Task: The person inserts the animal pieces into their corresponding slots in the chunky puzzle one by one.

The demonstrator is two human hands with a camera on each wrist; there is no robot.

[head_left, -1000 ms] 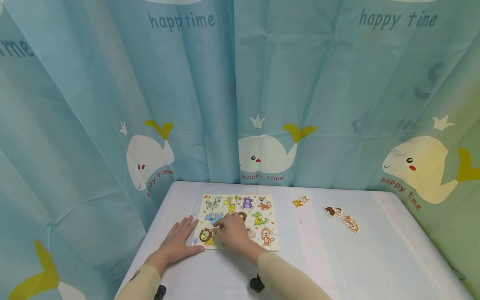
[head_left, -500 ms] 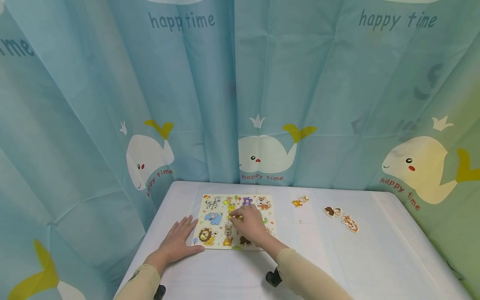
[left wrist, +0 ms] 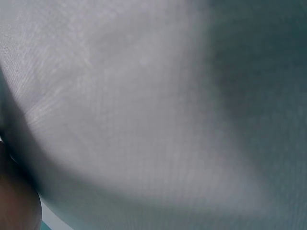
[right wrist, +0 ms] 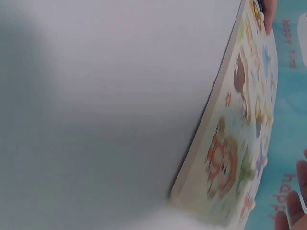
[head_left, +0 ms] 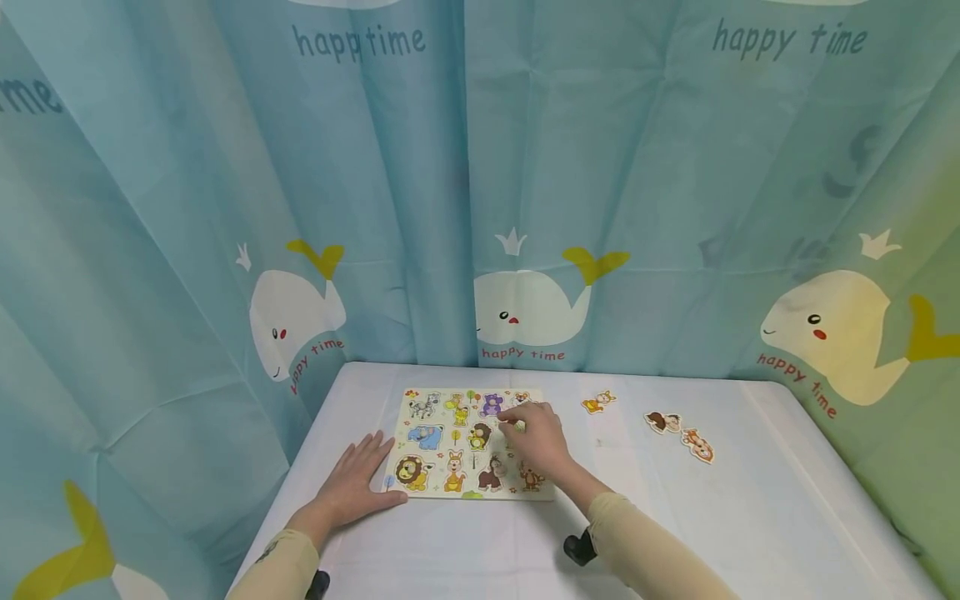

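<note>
A cream wooden puzzle board point(head_left: 439, 458) with several cartoon animals lies on the white table, and little knobs stand up from it in the right wrist view. My left hand point(head_left: 360, 483) rests flat at the board's left edge, thumb near its lower left corner. Over the board's right part hovers my right hand point(head_left: 536, 433), its fingers loosely bent, hiding part of the green crocodile. No piece shows between the right hand's fingers point(right wrist: 293, 206) in the right wrist view. The left wrist view shows mostly blurred cloth and a bit of skin point(left wrist: 19, 203).
To the right of the board lie loose animal pieces: an orange kangaroo point(head_left: 598, 402), a brown and white animal point(head_left: 663, 422) and an orange-brown monkey-like one point(head_left: 698, 446). A blue curtain point(head_left: 420, 208) with whales hangs behind the white table point(head_left: 675, 525).
My right hand has moved rightward across the board, from beside the elephant to the crocodile, uncovering the kangaroo and other animals. The left hand has stayed in place.
</note>
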